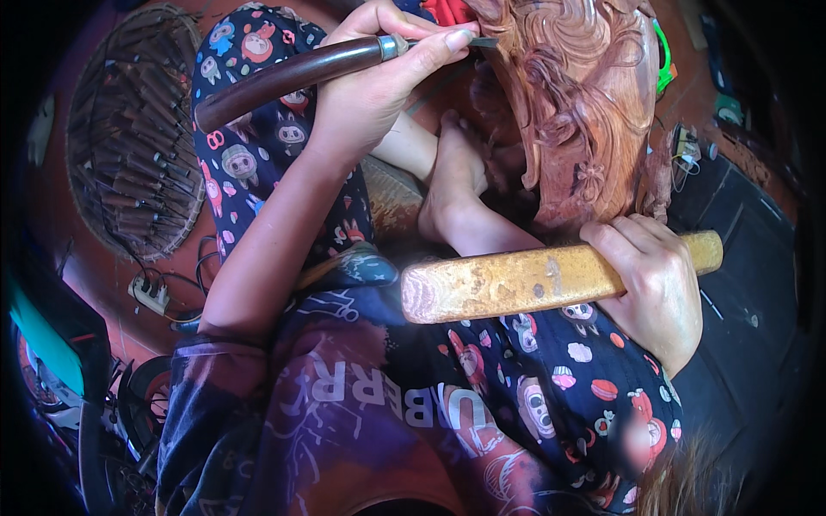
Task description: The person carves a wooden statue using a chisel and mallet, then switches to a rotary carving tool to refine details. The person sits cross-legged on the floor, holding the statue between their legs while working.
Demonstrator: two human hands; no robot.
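Observation:
My left hand (366, 107) is closed around a carving chisel (284, 82) with a dark, slightly curved wooden handle and a metal ferrule. Its short visible blade points right, and the tip meets the left edge of a reddish-brown wood carving (594, 112); whether it bites in, I cannot tell. Flowing relief and a small flower cover the carving, which stands between my legs. Lower right, my right hand (658, 279) grips the narrower end of a pale wooden mallet (508, 282), a thick squared bar. The mallet lies across above my patterned trouser leg, its broad end to the left.
A round woven basket (79, 150) full of dark-handled chisels sits on the red tiled floor at left. Below it are a white power strip (151, 295) and cables. My bare foot (456, 168) rests beside the carving. Dark panels (744, 258) lie at right, near a bright green object (663, 56).

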